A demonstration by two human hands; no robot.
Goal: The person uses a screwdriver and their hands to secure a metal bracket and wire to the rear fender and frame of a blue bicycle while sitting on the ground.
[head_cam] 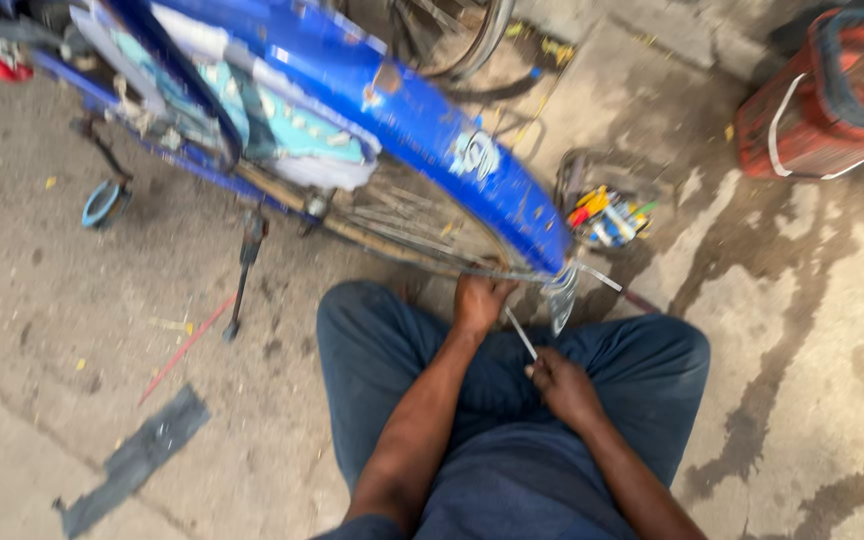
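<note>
Blue-painted, chipped metal bicycle mudguard arches over the rear wheel's rim just ahead of the seated person's knees; the left hand grips the wheel's lower edge under the mudguard's tip, while the right hand is closed around a thin, pale metal rod, perhaps a spoke, angled up toward that spot. Judged step: fitting or adjusting at the rim, calling next for a steady wheel and careful aim; a small open container of mixed coloured tools sits nearby on the stained concrete.

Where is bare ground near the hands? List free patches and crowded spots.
Free: concrete between the kickstand and dark strip; stained concrete below the red bag. Crowded: around the blue mudguard, where the left hand and right hand work, and the parts basket.
</note>
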